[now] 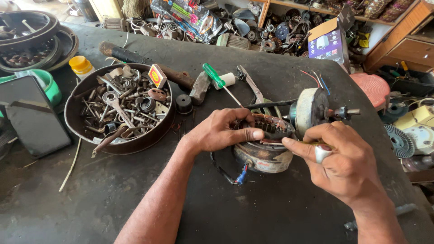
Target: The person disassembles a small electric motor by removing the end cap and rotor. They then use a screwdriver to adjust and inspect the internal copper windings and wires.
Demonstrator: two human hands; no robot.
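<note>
The motor stator (264, 151) sat on the counter (253, 212), looking heavy and rigid, its copper windings fragile. Left hand (217, 133) clamped its rim; right hand (337, 156) pinched something small at its edge.

A green-handled screwdriver (216, 79), a yellow jar lid (80, 63), and a pink ribbed stool (371, 87) stand out against the dark table (135, 190).

Bare bench (271, 208) nearside; parts bowl (77, 122) left, screwdriver (219, 83) behind.
</note>
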